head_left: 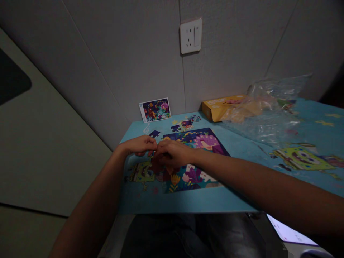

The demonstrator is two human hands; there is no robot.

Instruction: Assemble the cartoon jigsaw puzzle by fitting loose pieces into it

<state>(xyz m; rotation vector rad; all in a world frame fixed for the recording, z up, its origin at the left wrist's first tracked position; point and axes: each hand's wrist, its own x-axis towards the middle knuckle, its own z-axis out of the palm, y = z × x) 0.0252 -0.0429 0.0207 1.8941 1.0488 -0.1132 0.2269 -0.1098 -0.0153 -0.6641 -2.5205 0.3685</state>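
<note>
A jigsaw puzzle (200,175) with a colourful animal and plant picture lies on the table, largely assembled. My right hand (173,152) reaches over its left part, fingers curled down onto a dark red area at the left edge. My left hand (141,145) is just left of it, its fingers pinched together and its fingertips meeting those of my right hand. Whatever is between the fingers of either hand is hidden by shadow. Loose dark blue puzzle pieces (154,133) lie just beyond my left hand. More loose pieces (176,128) are scattered behind the puzzle.
A picture card (156,110) of the same scene leans against the wall. To the right are a yellow box (212,110) and a crumpled clear plastic bag (266,120). The blue table cover (188,202) bears cartoon prints. A lit screen (290,231) shows below the table's front edge.
</note>
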